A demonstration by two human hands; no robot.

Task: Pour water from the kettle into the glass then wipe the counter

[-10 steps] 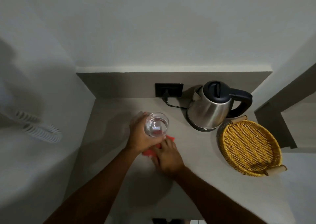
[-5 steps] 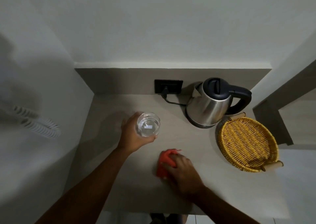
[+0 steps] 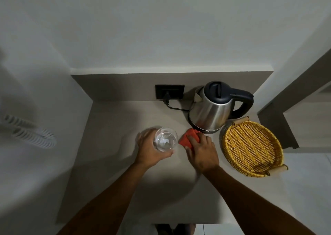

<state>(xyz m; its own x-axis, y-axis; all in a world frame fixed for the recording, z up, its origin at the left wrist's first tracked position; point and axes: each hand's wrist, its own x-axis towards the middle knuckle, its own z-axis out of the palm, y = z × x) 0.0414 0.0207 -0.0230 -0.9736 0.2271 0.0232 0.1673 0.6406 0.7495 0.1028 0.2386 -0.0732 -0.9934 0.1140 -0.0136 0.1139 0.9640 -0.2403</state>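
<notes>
My left hand (image 3: pixel 151 148) grips a clear glass (image 3: pixel 165 141) with water in it, held over the grey counter (image 3: pixel 111 156). My right hand (image 3: pixel 201 151) presses a red cloth (image 3: pixel 187 139) flat on the counter, just right of the glass and right in front of the kettle. The steel kettle (image 3: pixel 211 112) with a black lid and handle stands upright on its base at the back right, its cord running to a black wall socket (image 3: pixel 169 91).
A yellow wicker tray (image 3: pixel 252 146) with wooden handles lies at the right edge of the counter, beside the kettle. Walls close the counter at the left and back. A white coiled cord (image 3: pixel 34 136) hangs on the left wall.
My right hand has slid the red cloth from the near middle of the counter back up toward the kettle. My left hand keeps the glass lifted, nearly in place.
</notes>
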